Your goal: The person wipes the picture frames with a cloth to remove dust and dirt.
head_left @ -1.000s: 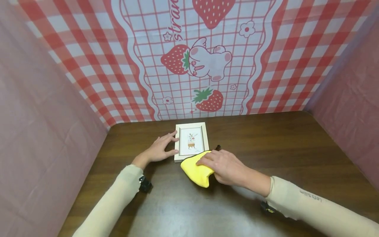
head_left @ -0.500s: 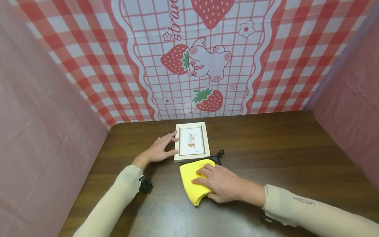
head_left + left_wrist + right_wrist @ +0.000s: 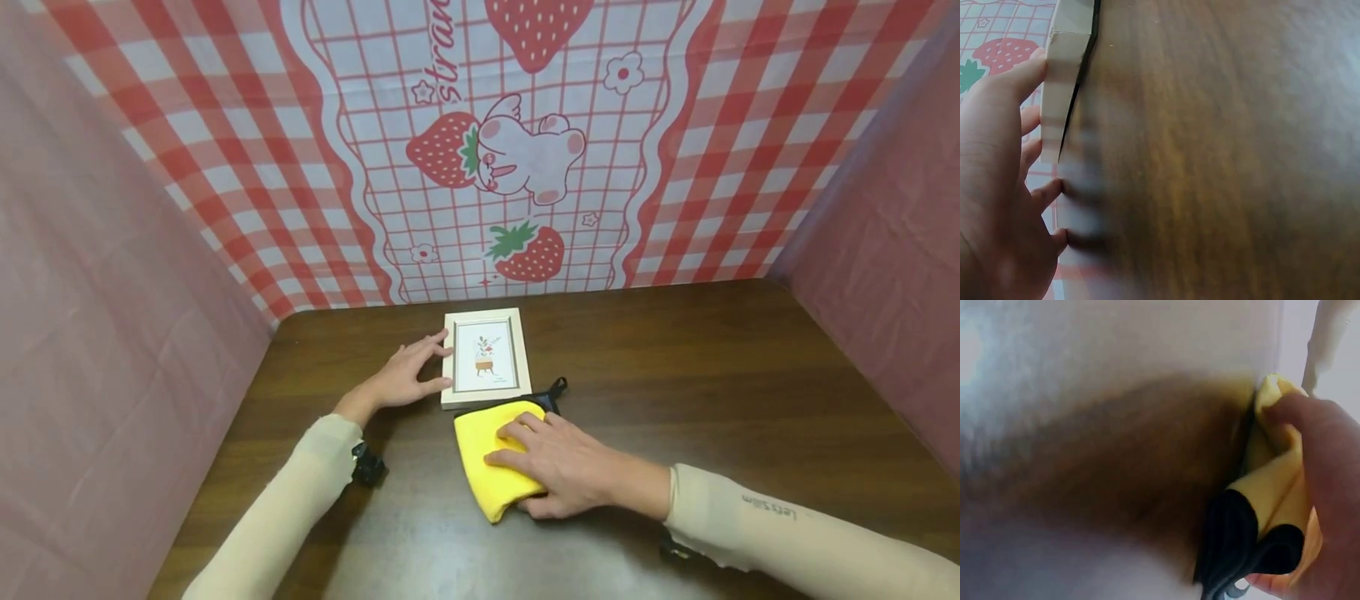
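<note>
A cream picture frame with a potted-plant print lies face up towards the back of the table. Along its left edge rest the spread fingertips of my left hand; the left wrist view shows the thumb and fingers against the frame's side. Just in front of the frame is a folded yellow cloth with a dark edge and a small black loop. My right hand holds this cloth from its right side, fingers on top. In the right wrist view my thumb presses into a fold of the yellow cloth.
The brown wooden table extends to both sides and towards me. A red-checked strawberry-print cloth hangs behind its back edge. Pink fabric walls stand at the left and right.
My right hand has drawn the yellow cloth off the frame's lower edge towards me, then stayed nearly still over the last half second. The left hand and the frame have not moved.
</note>
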Demonstrator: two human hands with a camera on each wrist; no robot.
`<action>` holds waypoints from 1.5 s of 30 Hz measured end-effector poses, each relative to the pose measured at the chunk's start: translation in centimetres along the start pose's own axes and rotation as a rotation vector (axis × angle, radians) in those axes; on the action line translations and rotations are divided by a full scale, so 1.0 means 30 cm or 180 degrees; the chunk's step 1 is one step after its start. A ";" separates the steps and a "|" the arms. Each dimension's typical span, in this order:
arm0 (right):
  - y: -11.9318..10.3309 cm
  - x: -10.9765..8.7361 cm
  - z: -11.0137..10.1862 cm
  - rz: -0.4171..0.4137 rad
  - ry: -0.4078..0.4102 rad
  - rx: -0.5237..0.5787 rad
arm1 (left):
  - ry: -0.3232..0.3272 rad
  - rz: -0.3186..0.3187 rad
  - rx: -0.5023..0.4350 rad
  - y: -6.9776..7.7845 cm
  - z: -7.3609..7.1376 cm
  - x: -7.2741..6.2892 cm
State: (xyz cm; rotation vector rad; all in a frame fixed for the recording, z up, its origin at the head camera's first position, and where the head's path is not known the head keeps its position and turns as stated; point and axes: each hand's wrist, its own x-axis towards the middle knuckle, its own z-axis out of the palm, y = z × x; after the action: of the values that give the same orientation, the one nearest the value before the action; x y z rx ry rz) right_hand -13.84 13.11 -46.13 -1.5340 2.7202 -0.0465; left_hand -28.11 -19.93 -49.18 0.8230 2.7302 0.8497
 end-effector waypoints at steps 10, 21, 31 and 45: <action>0.069 -0.007 -0.072 0.0029 0.0405 0.0209 | 0.0075 0.0153 -0.0046 0.004 -0.032 -0.007; 0.177 -0.017 -0.130 0.0330 0.0765 0.0290 | 0.0122 0.0352 0.0241 0.134 -0.078 -0.109; 0.298 -0.014 -0.124 0.0508 0.1061 0.0460 | 0.0139 0.0544 0.0476 0.185 -0.080 -0.227; 0.411 0.037 -0.107 0.0904 0.1105 0.0705 | -0.0105 0.0917 0.0649 0.255 -0.024 -0.309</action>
State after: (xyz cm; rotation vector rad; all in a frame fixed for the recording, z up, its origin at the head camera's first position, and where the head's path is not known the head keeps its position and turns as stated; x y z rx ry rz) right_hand -25.04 18.59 -43.36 -1.1627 3.0337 -0.6414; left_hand -17.10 -20.13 -44.29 1.2825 2.7416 0.6010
